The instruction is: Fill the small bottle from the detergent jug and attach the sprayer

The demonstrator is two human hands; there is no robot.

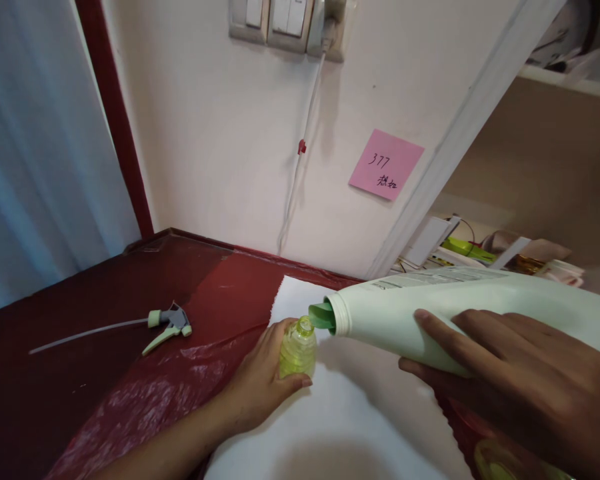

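Observation:
My left hand [257,387] is wrapped round a small yellow-green bottle [298,348] that stands upright with its mouth open on a white sheet [340,413]. My right hand [525,387] grips a large pale green jug [460,310], tipped on its side. The jug's green spout [323,317] sits just above and beside the small bottle's mouth. Whether liquid is flowing I cannot make out.
A green and grey spray trigger with its long dip tube [167,322] lies on the dark red table [80,347] to the left. Red plastic film [170,380] covers part of the table. Behind are a wall with a pink note [386,164], a hanging cable [300,160] and a cluttered shelf [470,250].

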